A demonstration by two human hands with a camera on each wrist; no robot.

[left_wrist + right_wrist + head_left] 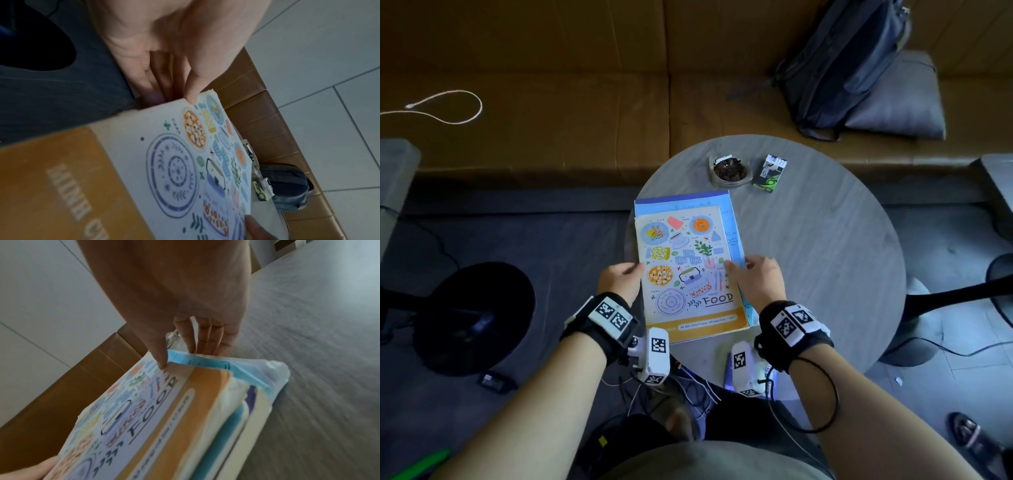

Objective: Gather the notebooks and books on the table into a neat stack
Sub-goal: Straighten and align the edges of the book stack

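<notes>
A stack of notebooks (688, 263) is held between both hands over the left part of the round grey table (825, 246). Its top cover is a white "FOOD" notebook (185, 162) (127, 410) with an orange band; a larger blue one (734, 240) (207, 361) shows beneath it. My left hand (621, 277) (179, 91) grips the stack's left edge, thumb on the cover, fingers under. My right hand (751, 274) (180, 356) grips the right edge the same way. The stack's near end (236, 402) is tilted up off the table.
A glass ashtray (729, 170) and a cigarette pack (770, 173) sit at the table's far side. Behind stands a brown sofa (551, 113) with a dark backpack (839, 65), a grey cushion (904, 99) and a white cable (448, 106). A black stool (476, 315) is at left.
</notes>
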